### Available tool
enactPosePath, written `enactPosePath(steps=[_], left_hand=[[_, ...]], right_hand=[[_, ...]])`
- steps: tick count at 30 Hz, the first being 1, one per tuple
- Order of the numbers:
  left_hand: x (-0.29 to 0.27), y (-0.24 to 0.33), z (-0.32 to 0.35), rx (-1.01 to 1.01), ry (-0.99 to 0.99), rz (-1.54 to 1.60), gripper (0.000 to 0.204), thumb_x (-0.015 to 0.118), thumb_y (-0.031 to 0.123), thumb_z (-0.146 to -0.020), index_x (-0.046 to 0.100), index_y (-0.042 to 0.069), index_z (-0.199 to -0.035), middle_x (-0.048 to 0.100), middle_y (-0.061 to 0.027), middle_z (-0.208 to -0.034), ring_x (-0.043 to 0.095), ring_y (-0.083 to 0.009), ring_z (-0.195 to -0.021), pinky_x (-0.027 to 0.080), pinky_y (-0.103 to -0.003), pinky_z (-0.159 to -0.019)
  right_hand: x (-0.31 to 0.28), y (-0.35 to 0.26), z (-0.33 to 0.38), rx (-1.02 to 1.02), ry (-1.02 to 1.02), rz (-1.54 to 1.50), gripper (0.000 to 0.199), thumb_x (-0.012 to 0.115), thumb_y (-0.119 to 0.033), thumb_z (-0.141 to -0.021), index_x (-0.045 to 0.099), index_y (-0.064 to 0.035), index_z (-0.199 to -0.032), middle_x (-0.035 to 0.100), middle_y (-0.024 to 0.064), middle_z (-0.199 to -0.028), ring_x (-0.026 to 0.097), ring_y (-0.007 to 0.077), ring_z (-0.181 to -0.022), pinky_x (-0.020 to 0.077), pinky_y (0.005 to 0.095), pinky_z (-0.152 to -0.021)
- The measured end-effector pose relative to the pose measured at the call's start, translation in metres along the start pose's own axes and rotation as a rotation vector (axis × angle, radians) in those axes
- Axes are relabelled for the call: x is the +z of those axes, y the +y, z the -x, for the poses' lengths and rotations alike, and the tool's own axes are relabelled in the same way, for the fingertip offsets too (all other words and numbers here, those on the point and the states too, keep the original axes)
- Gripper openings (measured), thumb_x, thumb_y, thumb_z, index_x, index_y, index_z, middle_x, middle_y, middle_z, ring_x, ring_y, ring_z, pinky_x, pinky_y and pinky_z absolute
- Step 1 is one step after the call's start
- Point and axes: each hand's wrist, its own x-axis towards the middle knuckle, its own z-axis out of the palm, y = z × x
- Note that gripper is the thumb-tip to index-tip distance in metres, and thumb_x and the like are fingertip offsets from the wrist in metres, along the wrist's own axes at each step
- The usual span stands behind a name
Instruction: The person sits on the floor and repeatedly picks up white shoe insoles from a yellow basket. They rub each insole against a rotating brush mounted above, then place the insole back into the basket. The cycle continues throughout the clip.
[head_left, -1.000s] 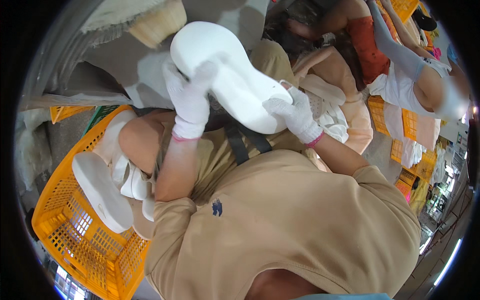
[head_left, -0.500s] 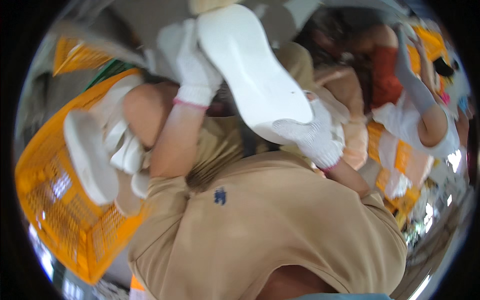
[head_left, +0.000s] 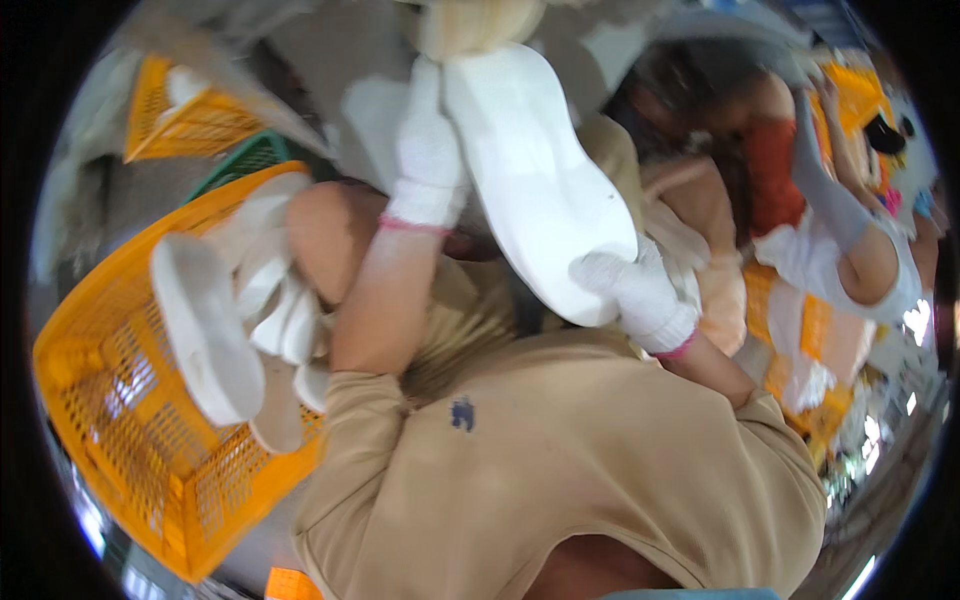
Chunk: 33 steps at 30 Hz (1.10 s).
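Observation:
I hold a large white shoe sole [head_left: 535, 180] in front of me with both hands, each in a white knit glove. My left hand [head_left: 428, 150] grips its upper left edge. My right hand [head_left: 635, 290] grips its lower right end. The sole's smooth underside faces the camera and tilts from upper left to lower right. My beige sleeves and shirt fill the lower middle of the view.
An orange plastic crate [head_left: 130, 400] at my left holds several more white soles [head_left: 200, 320]. A second orange crate [head_left: 180, 115] and a green one [head_left: 245, 160] sit farther back left. Another person [head_left: 830, 230] in red and white works at the right.
The sole has risen in the picture and turned to a steeper tilt. My left hand moved up with it, my right hand slid toward its lower end. The view has shifted and blurred.

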Motion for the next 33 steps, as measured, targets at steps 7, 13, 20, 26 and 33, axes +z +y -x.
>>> enactPosePath(steps=[7, 13, 20, 26, 33], left_hand=[[0.027, -0.029, 0.024, -0.218, -0.069, 0.374, 0.054, 0.047, 0.044, -0.110, 0.053, 0.003, -0.145, 0.060, -0.0143, -0.144, 0.058, -0.0315, -0.132, 0.046, -0.044, -0.114], [0.022, -0.010, 0.005, -0.087, 0.102, 0.249, 0.051, 0.048, 0.042, -0.109, 0.056, 0.005, -0.143, 0.061, -0.0123, -0.143, 0.058, -0.0324, -0.132, 0.046, -0.046, -0.113], [-0.016, -0.029, -0.001, 0.084, -0.153, 0.197, 0.048, 0.050, 0.037, -0.108, 0.057, 0.004, -0.141, 0.065, -0.0163, -0.138, 0.061, -0.0317, -0.128, 0.048, -0.044, -0.112], [-0.058, -0.049, -0.035, 0.470, -0.084, -0.733, 0.041, 0.044, 0.027, -0.108, 0.056, 0.003, -0.140, 0.063, -0.0137, -0.137, 0.061, -0.0292, -0.125, 0.051, -0.039, -0.105], [-0.035, -0.043, 0.007, -0.072, -0.059, 0.485, 0.051, 0.042, 0.041, -0.110, 0.050, 0.009, -0.148, 0.057, -0.0127, -0.147, 0.055, -0.0305, -0.134, 0.046, -0.045, -0.113]], right_hand=[[-0.057, 0.012, 0.021, -0.188, 0.163, 0.693, 0.062, 0.094, -0.030, -0.075, 0.065, -0.0013, -0.122, 0.073, 0.0054, -0.109, 0.065, 0.0125, -0.103, 0.0542, 0.0311, -0.089], [-0.016, -0.001, 0.001, -0.216, 0.028, 0.446, 0.071, 0.095, -0.028, -0.074, 0.063, 0.0020, -0.130, 0.073, 0.0070, -0.114, 0.066, 0.0130, -0.104, 0.0549, 0.0319, -0.091], [-0.004, -0.005, 0.007, -0.281, -0.019, 0.567, 0.071, 0.093, -0.042, -0.074, 0.065, 0.0005, -0.124, 0.074, 0.0125, -0.113, 0.070, 0.0180, -0.106, 0.0539, 0.0342, -0.092], [0.033, -0.039, 0.000, -0.345, 0.131, 1.158, 0.077, 0.088, -0.052, -0.075, 0.064, 0.0033, -0.123, 0.074, 0.0186, -0.107, 0.074, 0.0294, -0.098, 0.0567, 0.0378, -0.086], [-0.004, -0.028, 0.022, -0.193, 0.135, 1.187, 0.066, 0.089, -0.053, -0.073, 0.064, -0.0024, -0.107, 0.073, 0.0200, -0.100, 0.074, 0.0348, -0.094, 0.0568, 0.0415, -0.080]])
